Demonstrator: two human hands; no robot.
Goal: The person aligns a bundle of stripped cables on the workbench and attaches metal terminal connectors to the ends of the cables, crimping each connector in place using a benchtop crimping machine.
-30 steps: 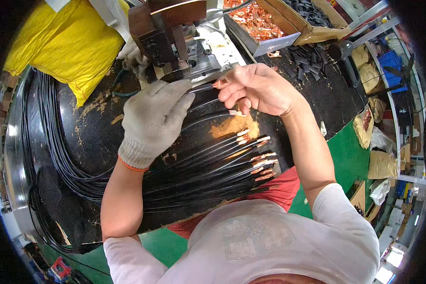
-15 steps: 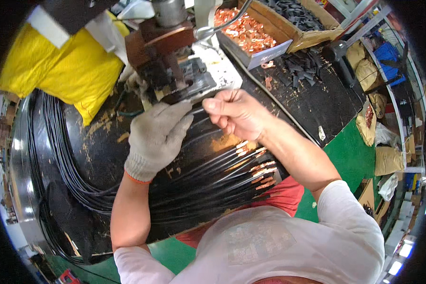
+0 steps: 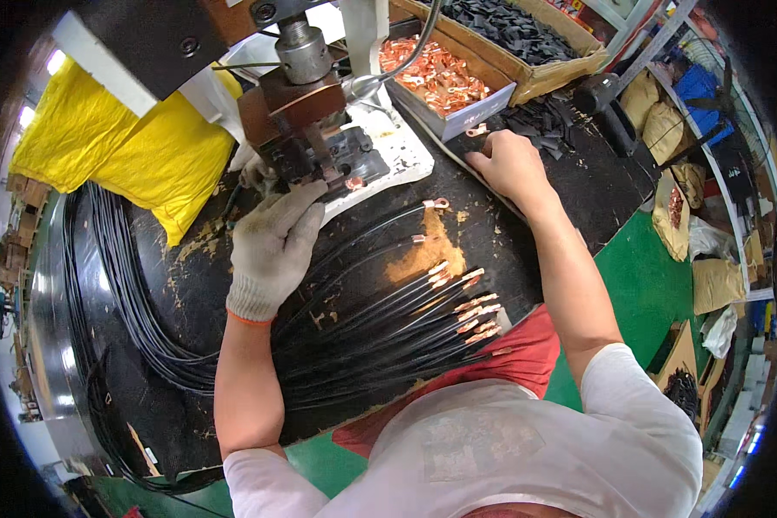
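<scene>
My left hand [image 3: 276,246], in a grey knit glove, is at the front of the press die [image 3: 350,155]. Its fingers are pressed together, and whatever lies between them is hidden. Just beyond its fingertips a small copper cable lug [image 3: 354,183] shows on the die. My bare right hand [image 3: 514,168] rests on the bench with curled fingers, beside a loose copper lug [image 3: 476,130]; its fingertips are hidden from view. Between my arms, a black cable [image 3: 380,223] ends in a copper lug [image 3: 437,204]. Several more lugged cables [image 3: 388,311] lie nearer me.
Behind the right hand stand a box of copper lugs [image 3: 449,86] and a carton of black sleeves [image 3: 527,34]. Loose black sleeves [image 3: 544,121] lie beside a dark tool [image 3: 609,108]. A yellow sack [image 3: 138,138] and cable coils [image 3: 121,259] are at the left.
My right hand has left the left hand and moved right and away, to the loose lugs by the box. The left hand stays near the die. A lugged cable end now shows on the bench.
</scene>
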